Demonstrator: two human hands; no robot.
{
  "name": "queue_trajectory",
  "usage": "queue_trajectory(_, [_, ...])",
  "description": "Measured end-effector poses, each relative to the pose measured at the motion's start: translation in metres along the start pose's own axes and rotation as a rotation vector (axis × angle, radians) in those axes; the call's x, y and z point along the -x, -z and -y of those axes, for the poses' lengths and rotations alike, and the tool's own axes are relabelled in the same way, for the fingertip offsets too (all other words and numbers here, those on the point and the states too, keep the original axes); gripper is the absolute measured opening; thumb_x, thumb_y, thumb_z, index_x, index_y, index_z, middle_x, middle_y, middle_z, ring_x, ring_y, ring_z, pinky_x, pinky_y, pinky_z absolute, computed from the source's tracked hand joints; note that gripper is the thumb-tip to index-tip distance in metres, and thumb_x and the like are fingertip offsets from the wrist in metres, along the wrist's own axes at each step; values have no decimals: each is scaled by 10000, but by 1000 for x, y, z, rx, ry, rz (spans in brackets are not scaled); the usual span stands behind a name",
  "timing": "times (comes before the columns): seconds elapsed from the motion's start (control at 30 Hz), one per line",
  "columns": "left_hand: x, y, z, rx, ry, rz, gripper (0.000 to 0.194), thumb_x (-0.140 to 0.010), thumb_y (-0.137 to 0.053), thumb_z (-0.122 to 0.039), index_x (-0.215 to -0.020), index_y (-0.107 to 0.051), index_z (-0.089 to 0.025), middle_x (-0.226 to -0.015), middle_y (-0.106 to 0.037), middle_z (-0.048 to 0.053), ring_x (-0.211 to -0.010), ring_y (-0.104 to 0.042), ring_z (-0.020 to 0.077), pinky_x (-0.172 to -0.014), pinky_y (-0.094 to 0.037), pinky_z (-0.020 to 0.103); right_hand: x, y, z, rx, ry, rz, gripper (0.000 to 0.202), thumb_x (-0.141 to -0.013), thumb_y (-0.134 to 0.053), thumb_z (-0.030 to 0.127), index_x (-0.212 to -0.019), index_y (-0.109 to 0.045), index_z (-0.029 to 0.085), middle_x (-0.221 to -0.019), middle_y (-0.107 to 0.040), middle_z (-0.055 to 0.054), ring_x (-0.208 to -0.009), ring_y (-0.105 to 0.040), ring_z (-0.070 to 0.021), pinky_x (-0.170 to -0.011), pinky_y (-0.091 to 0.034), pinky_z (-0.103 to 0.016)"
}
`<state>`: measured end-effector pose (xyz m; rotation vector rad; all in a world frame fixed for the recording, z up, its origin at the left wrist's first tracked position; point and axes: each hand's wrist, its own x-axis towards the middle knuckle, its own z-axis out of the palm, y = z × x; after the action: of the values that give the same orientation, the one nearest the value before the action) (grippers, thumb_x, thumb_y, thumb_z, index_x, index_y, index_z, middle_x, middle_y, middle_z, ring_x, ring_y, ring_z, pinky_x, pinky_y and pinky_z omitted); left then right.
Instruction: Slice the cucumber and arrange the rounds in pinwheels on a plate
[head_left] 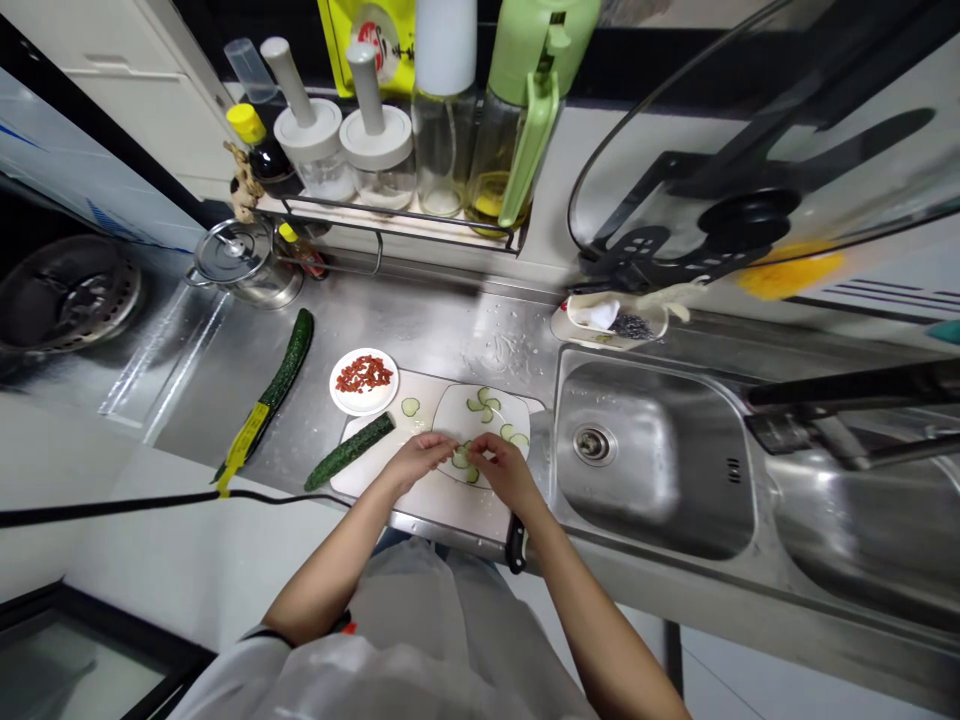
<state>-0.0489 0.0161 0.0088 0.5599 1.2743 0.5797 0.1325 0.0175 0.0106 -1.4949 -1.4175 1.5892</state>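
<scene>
My left hand (421,460) is closed in a pinch over the white square plate (445,408). My right hand (506,468) pinches from the other side, its fingertips almost meeting the left ones. A thin cucumber slice (460,459) shows at the fingertips, partly covered by them. Fanned cucumber slices (484,404) lie at the plate's far side, with more slices (514,437) at its right. Beneath the plate is a white cutting board (409,508). A cut cucumber (349,452) rests across its left edge, near a single loose slice (410,407).
A small white dish (339,393) of red berries stands behind the board. A whole cucumber (289,365) with yellow tape lies left. A black knife handle (516,545) juts past the counter's front edge. The sink (652,450) is right; a lidded pot (251,265) stands back left.
</scene>
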Motion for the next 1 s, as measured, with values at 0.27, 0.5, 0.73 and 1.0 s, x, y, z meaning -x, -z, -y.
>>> queue_trajectory(0.27, [-9, -9, 0, 198, 198, 45, 471, -589, -763, -522, -832, -641, -137, -647, -625, 8, -571, -563, 80, -562, -343, 199, 2, 9, 14, 165, 57, 64, 134, -771, -571, 338, -769, -609, 210, -778, -631, 8, -758, -548, -139, -637, -359, -249])
queue_trajectory(0.5, [-17, -8, -2, 338, 145, 15, 460, -506, -837, -230, -924, -670, -137, -675, -637, -1, -528, -523, 44, -537, -352, 181, -1, 12, 8, 159, 44, 80, 128, -751, -572, 327, -752, -608, 204, -750, -623, 10, -716, -542, -135, -599, -358, -242])
queue_trajectory(0.73, [-22, -1, -2, 198, -13, -76, 315, -524, -794, -260, -796, -689, -141, -635, -624, -14, -540, -496, 52, -522, -308, 183, -13, 12, -10, 138, 8, -22, 153, -728, -549, 339, -743, -616, 202, -708, -620, 8, -686, -546, -138, -621, -382, -254])
queue_trajectory(1.0, [-30, 7, 5, -128, -256, -240, 190, -612, -698, -312, -719, -653, -161, -622, -606, -23, -552, -491, 82, -579, -359, 213, -30, 6, -9, 279, -14, -140, 70, -711, -559, 289, -715, -566, 219, -669, -589, 31, -646, -528, -136, -640, -380, -255])
